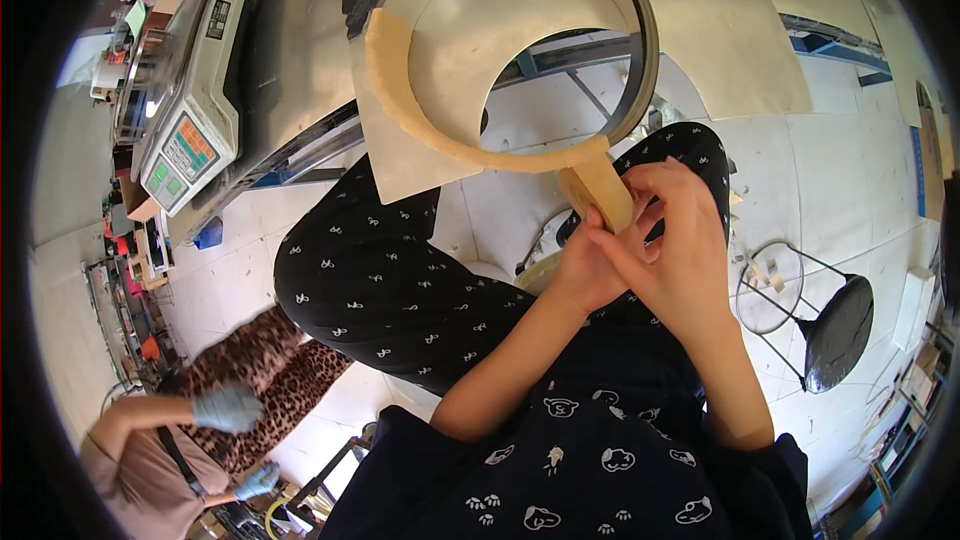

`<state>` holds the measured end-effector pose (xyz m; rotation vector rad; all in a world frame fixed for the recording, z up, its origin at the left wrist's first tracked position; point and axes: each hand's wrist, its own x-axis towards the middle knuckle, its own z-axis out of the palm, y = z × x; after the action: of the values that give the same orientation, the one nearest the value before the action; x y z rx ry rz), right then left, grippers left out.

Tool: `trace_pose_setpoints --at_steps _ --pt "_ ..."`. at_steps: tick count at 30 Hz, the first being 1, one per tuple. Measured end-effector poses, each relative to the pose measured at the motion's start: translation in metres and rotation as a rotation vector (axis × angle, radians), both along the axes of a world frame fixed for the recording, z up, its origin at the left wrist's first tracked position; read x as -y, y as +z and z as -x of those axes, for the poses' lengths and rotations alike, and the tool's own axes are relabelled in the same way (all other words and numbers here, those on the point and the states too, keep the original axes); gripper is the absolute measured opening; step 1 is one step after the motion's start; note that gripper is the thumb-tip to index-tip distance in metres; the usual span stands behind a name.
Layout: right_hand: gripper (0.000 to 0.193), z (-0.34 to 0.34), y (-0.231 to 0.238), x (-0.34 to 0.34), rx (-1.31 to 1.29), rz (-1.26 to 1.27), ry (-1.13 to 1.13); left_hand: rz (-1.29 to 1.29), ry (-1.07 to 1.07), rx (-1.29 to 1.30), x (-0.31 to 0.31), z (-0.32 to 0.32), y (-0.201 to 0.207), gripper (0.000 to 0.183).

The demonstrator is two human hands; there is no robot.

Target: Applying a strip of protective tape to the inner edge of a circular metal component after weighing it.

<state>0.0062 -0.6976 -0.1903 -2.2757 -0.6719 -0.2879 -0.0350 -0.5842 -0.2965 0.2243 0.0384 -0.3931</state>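
Observation:
A large round metal ring (648, 50) stands on a thin metal sheet (735, 60) at the edge of the workbench. Tan masking tape (440, 140) runs along the ring's near and left rim, and its strip leads down to a tape roll (598, 190) between my hands. My left hand (590, 265) is closed on the roll from below, its fingers partly hidden. Close beside it, my right hand (680, 230) is bent around the roll's right side, thumb and fingers drawn together at the tape. Part of the roll is hidden by my hands.
A white digital scale (195, 135) sits on the bench at the left. At lower left is another person with gloved hands (228, 408). A black round stool (838, 335) stands on the floor at right. My legs (390, 290) are beneath the bench edge.

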Motion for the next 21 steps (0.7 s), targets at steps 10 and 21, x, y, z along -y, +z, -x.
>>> trace_pose_setpoints --at_steps 10,21 --pt "0.03 0.002 -0.005 0.012 -0.039 -0.137 0.015 -0.136 0.082 0.112 -0.02 0.0 0.01 0.079" --pt "0.02 0.003 -0.004 0.018 -0.146 -0.177 -0.019 -0.672 0.561 0.266 -0.03 -0.038 0.052 0.044"
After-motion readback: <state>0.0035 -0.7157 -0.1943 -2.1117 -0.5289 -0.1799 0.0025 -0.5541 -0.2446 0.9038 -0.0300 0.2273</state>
